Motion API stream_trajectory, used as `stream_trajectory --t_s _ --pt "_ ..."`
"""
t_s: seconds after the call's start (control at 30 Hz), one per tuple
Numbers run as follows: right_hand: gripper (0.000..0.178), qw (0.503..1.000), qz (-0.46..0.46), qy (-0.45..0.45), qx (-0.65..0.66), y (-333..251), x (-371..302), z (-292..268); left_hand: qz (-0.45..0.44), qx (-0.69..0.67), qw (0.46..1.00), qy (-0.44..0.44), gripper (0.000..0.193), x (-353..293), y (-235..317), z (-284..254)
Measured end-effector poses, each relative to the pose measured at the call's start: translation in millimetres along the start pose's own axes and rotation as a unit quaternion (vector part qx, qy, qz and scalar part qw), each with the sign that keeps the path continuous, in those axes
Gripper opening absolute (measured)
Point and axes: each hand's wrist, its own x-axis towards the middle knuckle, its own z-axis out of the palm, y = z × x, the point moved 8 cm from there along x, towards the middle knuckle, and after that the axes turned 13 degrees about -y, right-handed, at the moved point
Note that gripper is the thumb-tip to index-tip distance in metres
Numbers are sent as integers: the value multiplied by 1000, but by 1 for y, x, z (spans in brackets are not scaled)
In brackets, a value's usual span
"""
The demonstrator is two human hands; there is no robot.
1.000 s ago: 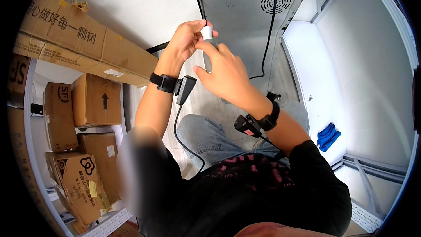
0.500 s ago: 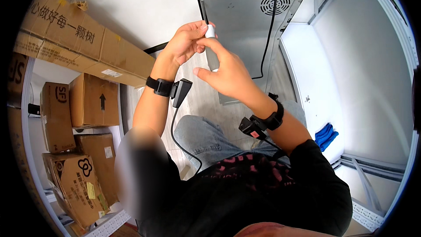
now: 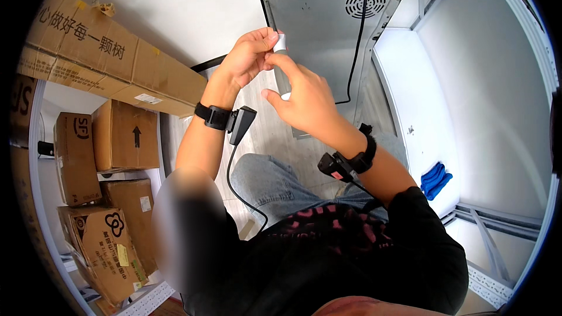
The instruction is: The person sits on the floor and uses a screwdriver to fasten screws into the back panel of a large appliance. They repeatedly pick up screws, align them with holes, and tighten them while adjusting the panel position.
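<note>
Both of my hands are raised in front of me and hold a slim grey stick with white ends [image 3: 282, 70]. My left hand [image 3: 246, 58] pinches its white top end between thumb and fingers. My right hand [image 3: 304, 99] wraps around the stick lower down, with a white tip showing below the thumb. Each wrist carries a black band with a small black device; a black cable hangs from the left one [image 3: 240, 124]. Behind the hands stands the grey metal back panel of an appliance [image 3: 328, 23] with a round vent and a black cord.
Brown cardboard boxes [image 3: 105, 70] are stacked on white shelving at my left. A white ledge [image 3: 410, 99] runs along my right, with a blue cloth [image 3: 436, 178] lying by it. My knee in grey jeans [image 3: 269, 181] is below the hands.
Both hands have shifted slightly with the stick; my right hand has slid lower along it and the left fingers have closed over its white top end.
</note>
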Motion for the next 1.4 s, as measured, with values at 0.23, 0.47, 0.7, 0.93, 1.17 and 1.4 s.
stream_trajectory --t_s 0.23,0.47,0.7,0.93,1.17,1.4 --pt "49 813 47 8 580 24 -4 27 47 -77 995 -36 24 1 7 18" --pt "53 995 -8 101 -14 10 -9 -9 0 -12 1000 18 20 5 -3 2" --pt "47 992 67 90 57 8 -9 -13 16 -40 999 -15 23 3 4 7" --pt "34 897 112 16 427 42 1 19 45 -62 997 -22 33 4 3 9" --pt "31 916 131 45 376 41 -2 8 17 -24 998 -59 28 5 1 5" --pt "35 771 124 0 625 50 -3 24 17 -36 995 -93 25 4 5 24"
